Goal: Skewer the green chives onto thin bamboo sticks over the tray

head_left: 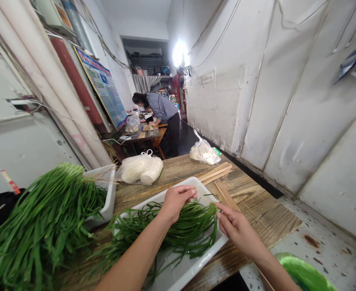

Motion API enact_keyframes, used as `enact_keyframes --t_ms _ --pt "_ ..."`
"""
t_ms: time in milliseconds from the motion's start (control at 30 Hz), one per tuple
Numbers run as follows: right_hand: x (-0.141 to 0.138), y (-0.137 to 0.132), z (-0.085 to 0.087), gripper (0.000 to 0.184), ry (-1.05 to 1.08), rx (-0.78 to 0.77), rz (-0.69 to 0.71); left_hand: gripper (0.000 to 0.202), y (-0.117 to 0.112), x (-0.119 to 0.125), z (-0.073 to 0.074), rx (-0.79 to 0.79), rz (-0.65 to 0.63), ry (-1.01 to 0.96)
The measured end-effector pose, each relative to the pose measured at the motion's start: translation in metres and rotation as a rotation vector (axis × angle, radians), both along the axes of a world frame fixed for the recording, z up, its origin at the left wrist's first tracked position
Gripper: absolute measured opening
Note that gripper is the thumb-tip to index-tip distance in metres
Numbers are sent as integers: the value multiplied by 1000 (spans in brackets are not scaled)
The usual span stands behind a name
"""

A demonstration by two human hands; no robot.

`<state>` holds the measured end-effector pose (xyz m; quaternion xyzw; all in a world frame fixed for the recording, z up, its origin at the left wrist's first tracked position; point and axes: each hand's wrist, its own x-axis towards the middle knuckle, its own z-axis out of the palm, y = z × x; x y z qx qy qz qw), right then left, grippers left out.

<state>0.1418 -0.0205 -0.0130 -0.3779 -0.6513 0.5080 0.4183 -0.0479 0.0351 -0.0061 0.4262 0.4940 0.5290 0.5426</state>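
Note:
Long green garlic chives (184,226) lie in a white plastic tray (193,268), their cut ends gathered at the right side. Over the tray, my left hand (176,202) is closed in a pinch, with the pale end of a chive stalk showing at its fingertips. My right hand (234,224) is closed at the tray's right edge, beside the cut ends. It appears to grip a thin bamboo skewer (264,279), part of which shows below my forearm. The fingers hide the skewer's middle.
A large heap of chives (41,226) rests on another white tray (108,202) at left. Bamboo skewers (217,173) lie on the wooden table (265,206) near two plastic bags (141,167). A green basin (305,270) stands lower right. A person (164,111) bends over a farther table.

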Motion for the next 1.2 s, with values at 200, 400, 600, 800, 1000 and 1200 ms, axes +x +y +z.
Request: enact_keyframes --t_ms 200,400,600,800,1000,1200 --pt "-1 0 3 47 4 0 0 30 -3 2 6 -10 24 5" --pt "0 0 1 49 13 -11 -7 30 -2 3 5 -5 43 -8" --pt "0 0 1 49 5 -8 -2 29 -3 3 3 7 32 22" --pt "-1 1 1 47 7 7 -6 30 -3 3 3 16 34 33" --pt "0 1 -1 46 12 16 -1 30 -2 3 2 16 49 29" --pt "0 1 -3 47 7 10 -12 29 -2 3 3 2 60 13"
